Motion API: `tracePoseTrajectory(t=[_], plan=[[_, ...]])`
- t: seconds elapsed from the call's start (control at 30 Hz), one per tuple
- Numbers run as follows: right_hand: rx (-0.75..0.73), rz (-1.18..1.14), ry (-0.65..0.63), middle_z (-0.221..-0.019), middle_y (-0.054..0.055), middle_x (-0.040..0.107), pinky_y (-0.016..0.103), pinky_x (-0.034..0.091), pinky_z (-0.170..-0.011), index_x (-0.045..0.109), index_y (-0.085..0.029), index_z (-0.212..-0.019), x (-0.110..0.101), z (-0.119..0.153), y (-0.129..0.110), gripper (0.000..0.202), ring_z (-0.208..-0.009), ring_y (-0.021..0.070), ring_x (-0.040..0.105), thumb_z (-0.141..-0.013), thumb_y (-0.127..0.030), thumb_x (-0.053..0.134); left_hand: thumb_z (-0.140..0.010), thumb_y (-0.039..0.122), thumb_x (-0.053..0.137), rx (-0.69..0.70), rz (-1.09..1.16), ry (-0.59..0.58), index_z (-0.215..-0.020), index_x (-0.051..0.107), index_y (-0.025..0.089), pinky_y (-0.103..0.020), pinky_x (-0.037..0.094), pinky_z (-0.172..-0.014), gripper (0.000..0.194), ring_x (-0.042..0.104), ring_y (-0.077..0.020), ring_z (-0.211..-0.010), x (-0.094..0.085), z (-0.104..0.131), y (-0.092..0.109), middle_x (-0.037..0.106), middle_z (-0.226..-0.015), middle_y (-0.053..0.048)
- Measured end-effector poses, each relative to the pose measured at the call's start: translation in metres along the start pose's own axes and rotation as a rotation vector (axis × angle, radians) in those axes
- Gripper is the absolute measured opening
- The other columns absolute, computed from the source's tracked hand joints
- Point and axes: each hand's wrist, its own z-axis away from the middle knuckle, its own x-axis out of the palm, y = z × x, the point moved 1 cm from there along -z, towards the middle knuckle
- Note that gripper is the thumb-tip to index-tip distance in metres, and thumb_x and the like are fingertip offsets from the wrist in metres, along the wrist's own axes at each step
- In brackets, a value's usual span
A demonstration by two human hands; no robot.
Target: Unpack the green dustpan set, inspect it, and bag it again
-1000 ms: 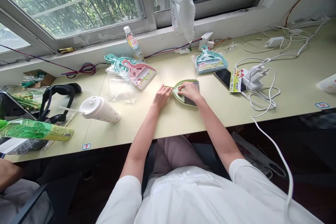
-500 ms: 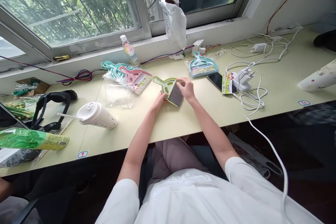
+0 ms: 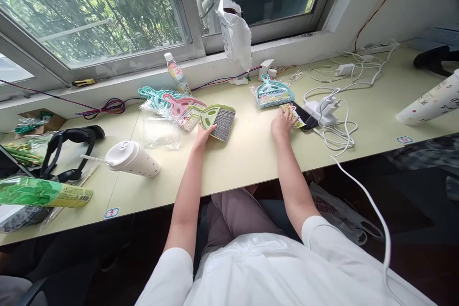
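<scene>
My left hand (image 3: 205, 134) grips a green brush and dustpan set (image 3: 218, 120), its grey bristles facing right, over the table (image 3: 247, 153). Under the fingers of my right hand (image 3: 282, 120) is a printed card (image 3: 297, 121), which lies partly over a dark phone (image 3: 307, 118). Pink brush and dustpan sets (image 3: 181, 107) lie just left of the green one, with teal sets (image 3: 152, 95) behind them. Another teal set (image 3: 273, 93) in clear wrap stands beyond my right hand.
A white cup (image 3: 132, 158) with a straw, a green bottle (image 3: 46, 192) and a black headset (image 3: 71, 146) are on the left. White chargers and cables (image 3: 324, 110) lie right of the phone. A small bottle (image 3: 177, 74) leans near the window.
My right hand has let go of the green set and moved right onto the card, which has shifted left over the phone. My left hand has moved left with the green set.
</scene>
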Motion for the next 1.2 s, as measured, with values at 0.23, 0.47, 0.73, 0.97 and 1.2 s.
tracePoseTrajectory(t=[0.23, 0.47, 0.73, 0.97, 1.2], plan=[[0.052, -0.004, -0.013, -0.145, 0.026, 0.054, 0.059, 0.036, -0.112, 0.065, -0.007, -0.129, 0.0, -0.011, 0.007, 0.05, -0.139, 0.0354, 0.044, -0.092, -0.003, 0.031, -0.067, 0.031, 0.086, -0.033, 0.029, 0.002, -0.13, 0.054, 0.026, -0.042, 0.055, -0.099, 0.07, 0.063, -0.0272, -0.119, -0.002, 0.004, 0.003, 0.066, -0.129, -0.008], [0.002, -0.085, -0.026, -0.107, 0.027, 0.073, 0.05, 0.053, -0.092, 0.076, -0.007, -0.109, -0.005, -0.009, -0.002, 0.039, -0.106, 0.0345, 0.07, -0.09, -0.003, 0.041, -0.068, 0.038, 0.084, -0.019, 0.052, -0.051, -0.119, 0.064, 0.021, -0.04, 0.055, -0.097, 0.058, 0.065, -0.0278, -0.115, -0.004, 0.002, 0.002, 0.071, -0.118, -0.009], [-0.561, -0.742, 0.101, -0.135, 0.005, 0.068, 0.06, 0.023, -0.122, 0.078, -0.026, -0.096, -0.006, 0.054, -0.069, 0.024, -0.14, 0.0255, 0.051, -0.091, -0.02, 0.056, -0.069, 0.034, 0.084, -0.087, 0.1, -0.078, -0.115, 0.065, 0.021, -0.045, 0.05, -0.107, 0.051, 0.065, -0.0299, -0.117, -0.001, 0.0, -0.002, 0.072, -0.115, -0.008], [-0.825, -0.572, -0.299, -0.151, -0.003, 0.055, 0.068, -0.005, -0.123, 0.08, -0.034, -0.09, 0.021, 0.093, -0.093, 0.024, -0.152, 0.0283, 0.033, -0.085, -0.018, 0.064, -0.069, 0.047, 0.086, -0.041, 0.215, -0.166, -0.117, 0.062, 0.022, -0.049, 0.052, -0.104, 0.059, 0.064, -0.0323, -0.121, 0.007, 0.007, 0.0, 0.07, -0.121, -0.011], [-0.75, -0.558, -0.327, -0.154, -0.005, 0.052, 0.071, -0.002, -0.122, 0.08, -0.035, -0.091, 0.029, 0.087, -0.089, 0.032, -0.153, 0.0281, 0.03, -0.084, -0.012, 0.059, -0.051, 0.024, 0.092, 0.001, 0.178, -0.148, -0.115, 0.062, 0.02, -0.051, 0.049, -0.108, 0.07, 0.063, -0.0338, -0.122, 0.006, 0.005, -0.002, 0.071, -0.117, -0.01]])
